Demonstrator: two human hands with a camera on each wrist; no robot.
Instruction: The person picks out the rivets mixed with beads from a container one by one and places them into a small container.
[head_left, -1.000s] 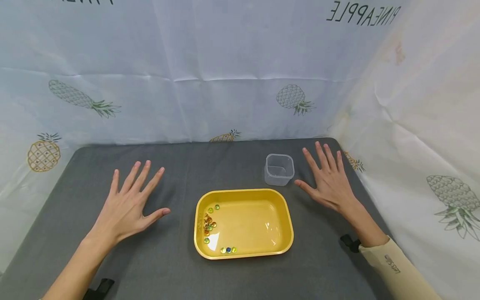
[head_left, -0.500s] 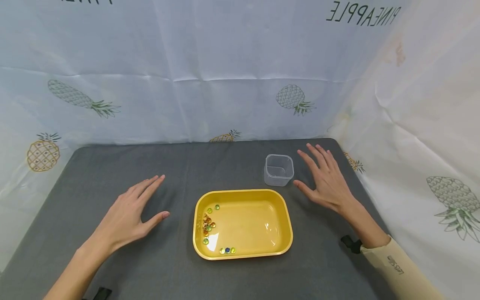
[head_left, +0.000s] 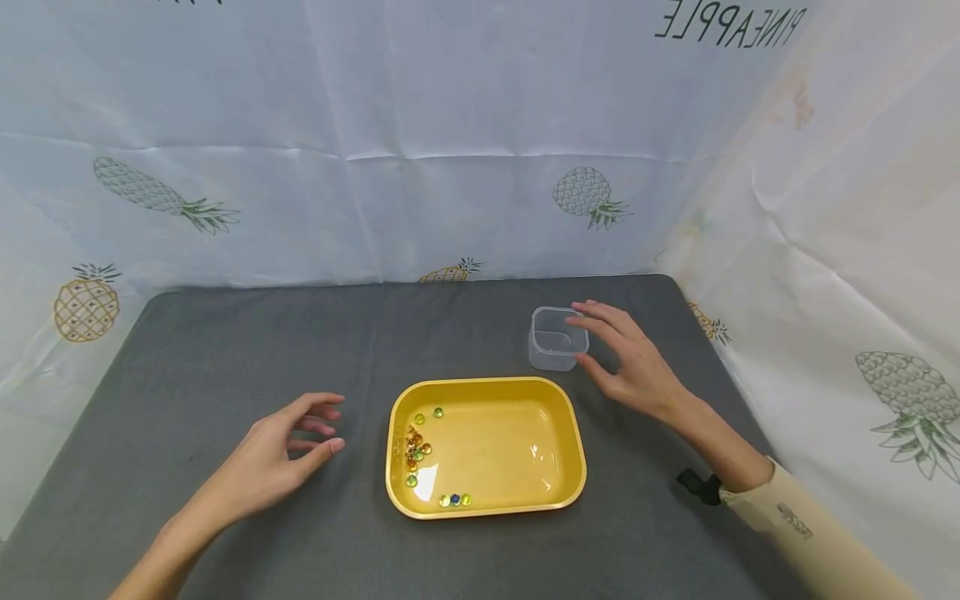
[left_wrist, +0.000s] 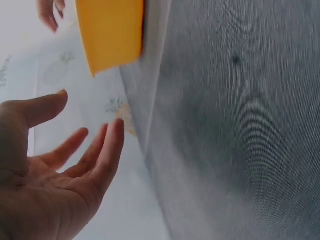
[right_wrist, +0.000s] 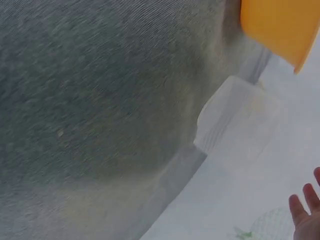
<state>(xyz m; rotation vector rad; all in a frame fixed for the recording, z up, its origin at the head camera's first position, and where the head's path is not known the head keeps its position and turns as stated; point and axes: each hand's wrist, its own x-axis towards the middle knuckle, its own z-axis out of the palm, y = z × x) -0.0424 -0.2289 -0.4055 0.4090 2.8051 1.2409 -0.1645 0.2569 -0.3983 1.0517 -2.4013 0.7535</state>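
Observation:
A yellow tray (head_left: 517,507) lies on the grey table with orange and green glass beads (head_left: 417,441) gathered along its left side. One blue bead (head_left: 455,500) sits between two yellow-green ones near the front wall. Behind the tray's right end stands a small clear plastic container (head_left: 553,360). My right hand (head_left: 633,367) is at the container's right side, its fingertips over the rim in the head view; the right wrist view shows a gap between hand and container (right_wrist: 235,122). Left of the tray hovers my left hand (head_left: 273,458), fingers loosely bent and holding nothing.
A white curtain (head_left: 420,92) printed with pineapples hangs behind the table and along its sides. The dark grey tabletop (head_left: 255,342) stretches around the tray. A black strap (head_left: 700,486) is at my right wrist.
My right hand has moved left to the clear container, its spread fingers drawing together. The left hand has come nearer and lower, and its fingers have bent. Tray and container stay put.

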